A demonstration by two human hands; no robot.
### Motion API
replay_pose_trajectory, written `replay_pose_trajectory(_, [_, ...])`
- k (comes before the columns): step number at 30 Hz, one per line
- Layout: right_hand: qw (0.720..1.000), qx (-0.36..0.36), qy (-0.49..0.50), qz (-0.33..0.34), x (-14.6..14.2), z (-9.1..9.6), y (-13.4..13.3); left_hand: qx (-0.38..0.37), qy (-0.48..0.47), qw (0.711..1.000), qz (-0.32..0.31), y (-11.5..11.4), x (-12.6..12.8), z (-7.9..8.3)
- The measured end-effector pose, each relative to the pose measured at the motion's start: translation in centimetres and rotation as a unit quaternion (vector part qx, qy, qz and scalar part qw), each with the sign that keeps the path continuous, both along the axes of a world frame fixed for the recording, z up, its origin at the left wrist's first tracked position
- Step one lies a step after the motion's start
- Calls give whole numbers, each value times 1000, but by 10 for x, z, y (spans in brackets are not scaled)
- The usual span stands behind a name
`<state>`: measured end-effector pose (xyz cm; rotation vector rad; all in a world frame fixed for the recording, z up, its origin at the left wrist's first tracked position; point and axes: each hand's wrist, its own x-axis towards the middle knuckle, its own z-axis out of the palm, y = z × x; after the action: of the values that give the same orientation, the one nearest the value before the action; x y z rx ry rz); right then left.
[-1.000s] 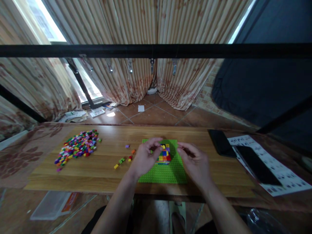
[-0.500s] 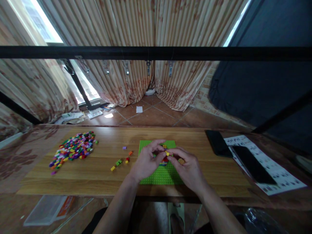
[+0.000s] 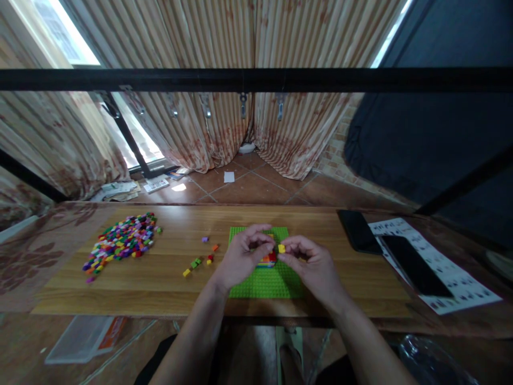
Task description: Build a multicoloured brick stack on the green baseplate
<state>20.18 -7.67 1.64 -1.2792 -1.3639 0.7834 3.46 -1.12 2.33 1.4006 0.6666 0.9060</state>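
Note:
My right hand [image 3: 315,264] pinches a small yellow toy brick [image 3: 281,248] between thumb and fingertips, above the green baseplate [image 3: 264,286]. On the plate sits a low stack of coloured bricks [image 3: 267,262], with red, orange and blue showing. My left hand [image 3: 242,254] is at the left of this stack, thumb and fingers curled together over it. Those fingers cover part of the stack, and whatever lies between their tips is hidden. Left of the plate lie a few loose bricks: purple [image 3: 205,239], orange [image 3: 215,247], green [image 3: 196,262] and yellow [image 3: 186,272].
A large heap of mixed bricks [image 3: 122,240] spreads over the left of the wooden table [image 3: 168,299]. To the right are a dark phone [image 3: 359,231] and another black phone [image 3: 417,266] on a printed sheet [image 3: 467,291]. A black bar [image 3: 180,80] crosses beyond the table.
My right hand has drawn slightly right, away from my left fingertips, with the yellow brick in its pinch. More of the stack shows. The whole view has shifted a little.

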Motion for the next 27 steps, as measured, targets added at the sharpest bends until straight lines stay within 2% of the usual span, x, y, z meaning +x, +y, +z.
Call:
replay_pose_trajectory(4, [997, -54, -41, -34, 9, -13, 5, 32, 45, 980, 192, 14, -9, -7])
replay_pose_trajectory(6, [994, -85, -55, -31, 8, -20, 7, 37, 96, 962, 254, 19, -13, -11])
replay_pose_trajectory(7, [993, -95, -59, -29, 7, -22, 7, 37, 123, 955, 266, 20, -14, -14])
replay_pose_trajectory(10, [992, -104, -62, -36, 1, -26, 11, 32, 163, 950, 263, 19, -11, -23])
replay_pose_trajectory(16, [994, -96, -36, -44, -5, -27, 18, -1, 132, 968, 215, 15, 7, -39])
replay_pose_trajectory(27, [995, -88, 25, -34, -1, -30, 19, -8, 147, 972, 184, 12, 15, -43])
